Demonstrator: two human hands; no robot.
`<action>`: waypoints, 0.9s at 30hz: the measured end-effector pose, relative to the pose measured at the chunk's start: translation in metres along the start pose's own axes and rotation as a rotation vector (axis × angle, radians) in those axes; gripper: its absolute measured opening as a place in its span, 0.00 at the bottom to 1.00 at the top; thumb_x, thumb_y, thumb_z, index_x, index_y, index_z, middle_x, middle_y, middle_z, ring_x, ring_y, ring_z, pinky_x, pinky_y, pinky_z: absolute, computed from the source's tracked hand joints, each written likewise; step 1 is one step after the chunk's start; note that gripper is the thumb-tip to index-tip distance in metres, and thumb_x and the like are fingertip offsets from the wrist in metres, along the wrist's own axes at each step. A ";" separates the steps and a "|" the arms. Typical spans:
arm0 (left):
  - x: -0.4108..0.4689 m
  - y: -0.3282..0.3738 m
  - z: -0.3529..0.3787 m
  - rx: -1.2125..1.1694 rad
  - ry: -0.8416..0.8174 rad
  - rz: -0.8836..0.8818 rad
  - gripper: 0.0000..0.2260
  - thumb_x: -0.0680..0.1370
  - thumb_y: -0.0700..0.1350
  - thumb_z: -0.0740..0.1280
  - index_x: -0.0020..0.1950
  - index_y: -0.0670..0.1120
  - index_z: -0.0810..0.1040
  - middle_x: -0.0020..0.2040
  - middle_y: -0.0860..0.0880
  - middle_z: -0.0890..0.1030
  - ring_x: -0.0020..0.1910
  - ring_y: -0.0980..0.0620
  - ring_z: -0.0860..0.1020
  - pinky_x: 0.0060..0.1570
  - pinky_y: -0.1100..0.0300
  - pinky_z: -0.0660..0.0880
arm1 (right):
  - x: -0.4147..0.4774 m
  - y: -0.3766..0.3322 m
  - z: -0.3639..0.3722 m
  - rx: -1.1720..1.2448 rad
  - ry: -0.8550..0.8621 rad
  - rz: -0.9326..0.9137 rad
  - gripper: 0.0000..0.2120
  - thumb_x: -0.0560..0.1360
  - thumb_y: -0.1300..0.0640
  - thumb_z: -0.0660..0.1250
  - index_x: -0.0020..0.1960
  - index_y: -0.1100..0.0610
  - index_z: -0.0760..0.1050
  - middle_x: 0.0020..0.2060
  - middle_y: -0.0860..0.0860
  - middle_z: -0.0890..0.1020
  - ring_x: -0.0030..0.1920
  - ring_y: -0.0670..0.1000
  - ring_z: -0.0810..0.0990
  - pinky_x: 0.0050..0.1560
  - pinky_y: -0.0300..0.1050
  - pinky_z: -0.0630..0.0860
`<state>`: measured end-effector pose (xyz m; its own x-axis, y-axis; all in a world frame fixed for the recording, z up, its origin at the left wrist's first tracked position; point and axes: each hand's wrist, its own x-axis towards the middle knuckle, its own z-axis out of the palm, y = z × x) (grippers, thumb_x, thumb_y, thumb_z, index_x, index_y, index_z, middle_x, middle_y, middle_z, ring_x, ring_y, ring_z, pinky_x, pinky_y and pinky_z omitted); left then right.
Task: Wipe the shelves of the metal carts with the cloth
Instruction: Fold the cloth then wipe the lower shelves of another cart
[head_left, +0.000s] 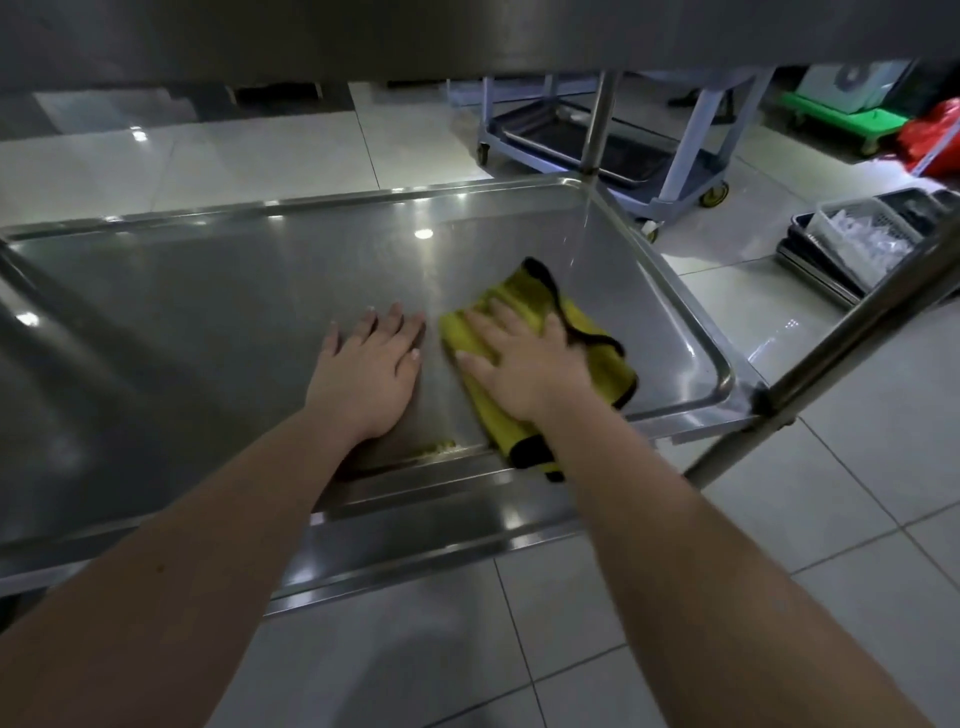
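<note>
On cart shelf (208, 312): cloth (610, 371) under flat right grip (524, 364); left grip (371, 369) flat, beside.

1. No writing, label, brand, number or sign can be read anywhere in view.
2. The metal shelf (208, 312) and the yellow cloth (608, 358) near its right edge show bare surfaces only - no print, no tag that can be made out.
3. The white box (852, 83) on the floor far off at the upper right is too blurred to tell whether it bears any marking.
</note>
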<state>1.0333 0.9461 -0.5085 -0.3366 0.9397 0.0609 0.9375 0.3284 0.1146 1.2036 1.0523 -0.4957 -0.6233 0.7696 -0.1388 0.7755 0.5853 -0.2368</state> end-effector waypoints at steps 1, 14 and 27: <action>0.000 0.000 0.000 -0.001 -0.001 -0.001 0.23 0.83 0.53 0.47 0.79 0.55 0.53 0.80 0.52 0.53 0.78 0.47 0.52 0.74 0.42 0.48 | 0.005 0.029 -0.010 0.019 0.008 0.069 0.29 0.76 0.29 0.44 0.75 0.32 0.43 0.77 0.35 0.44 0.77 0.65 0.42 0.68 0.71 0.53; -0.001 0.007 0.002 0.065 -0.003 -0.017 0.25 0.83 0.53 0.46 0.80 0.47 0.51 0.80 0.49 0.53 0.78 0.48 0.51 0.74 0.41 0.46 | 0.039 -0.043 -0.004 -0.042 0.002 -0.090 0.26 0.80 0.36 0.44 0.77 0.36 0.47 0.78 0.39 0.48 0.77 0.62 0.50 0.68 0.69 0.50; 0.000 0.013 -0.001 0.045 -0.032 -0.037 0.25 0.83 0.53 0.44 0.80 0.49 0.48 0.80 0.51 0.49 0.79 0.49 0.48 0.75 0.42 0.44 | 0.001 0.112 -0.032 -0.089 -0.010 0.313 0.29 0.77 0.30 0.38 0.75 0.33 0.37 0.78 0.39 0.43 0.77 0.64 0.40 0.72 0.70 0.39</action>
<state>1.0454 0.9502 -0.5063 -0.3688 0.9292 0.0252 0.9278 0.3663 0.0712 1.2930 1.1265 -0.4917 -0.3540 0.9134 -0.2008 0.9350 0.3412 -0.0964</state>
